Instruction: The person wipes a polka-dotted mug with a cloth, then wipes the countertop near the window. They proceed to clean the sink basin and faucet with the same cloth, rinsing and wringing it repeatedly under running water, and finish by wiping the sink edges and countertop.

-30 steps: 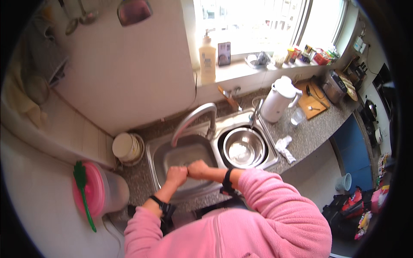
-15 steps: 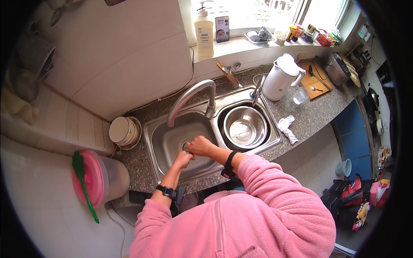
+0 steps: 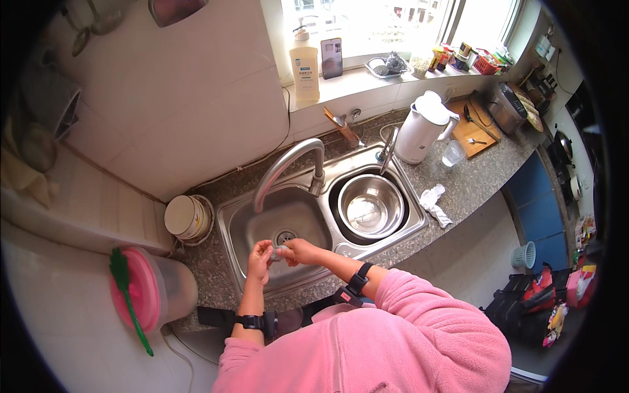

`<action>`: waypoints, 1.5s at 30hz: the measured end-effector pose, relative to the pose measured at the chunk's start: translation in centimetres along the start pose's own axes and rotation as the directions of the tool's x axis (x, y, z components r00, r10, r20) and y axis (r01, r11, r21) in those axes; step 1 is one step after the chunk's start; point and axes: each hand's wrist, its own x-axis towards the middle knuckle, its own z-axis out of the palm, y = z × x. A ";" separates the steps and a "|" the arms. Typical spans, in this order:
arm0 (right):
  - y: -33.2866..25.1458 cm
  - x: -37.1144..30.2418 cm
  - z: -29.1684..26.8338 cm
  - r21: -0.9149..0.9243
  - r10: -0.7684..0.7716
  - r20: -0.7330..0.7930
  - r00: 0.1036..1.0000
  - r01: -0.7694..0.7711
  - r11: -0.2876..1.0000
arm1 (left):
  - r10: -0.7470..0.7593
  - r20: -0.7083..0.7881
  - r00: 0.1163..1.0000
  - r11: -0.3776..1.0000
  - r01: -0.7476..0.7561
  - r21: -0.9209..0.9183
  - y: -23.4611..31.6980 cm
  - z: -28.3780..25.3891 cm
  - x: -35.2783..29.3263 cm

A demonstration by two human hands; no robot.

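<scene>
Both my hands are over the near part of the left basin of the steel sink (image 3: 230,243). My right hand (image 3: 300,251) is closed around a small pale grey, partly see-through thing (image 3: 280,253), whose kind is too small and covered to make out. Just to its left, my left hand (image 3: 259,259) is cupped with fingers apart, close to that thing; whether it touches is unclear. Beyond the hands the round drain (image 3: 284,238) shows in the basin floor. The curved faucet (image 3: 288,154) reaches over the basin from behind.
A steel pot (image 3: 371,204) sits in the right basin. On the counter are a white kettle (image 3: 424,131), a clear cup (image 3: 453,153), a crumpled white cloth (image 3: 434,203) and stacked bowls (image 3: 185,217). At left stands a pink-lidded bin (image 3: 147,288) with a green brush (image 3: 128,295).
My hands have come back toward me from the drain, which they partly covered. The left hand has loosened and turned its palm inward, and the small pale thing shows between the hands.
</scene>
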 end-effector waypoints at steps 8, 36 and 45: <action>0.2 0.3 -2.9 0.200 0.046 -0.196 0.979 -0.006 0.980 | 0.126 0.143 0.982 0.955 -0.159 0.249 1.2 0.9 0.3; -5.5 -1.0 -6.3 0.069 -0.119 -0.322 0.939 0.149 0.986 | -0.065 0.256 0.965 0.995 0.081 -0.053 9.7 3.1 -1.8; -6.6 -2.2 -6.9 0.196 -0.035 -0.465 0.885 0.142 0.970 | 0.191 0.276 0.942 0.774 -0.318 0.548 10.0 1.9 -1.5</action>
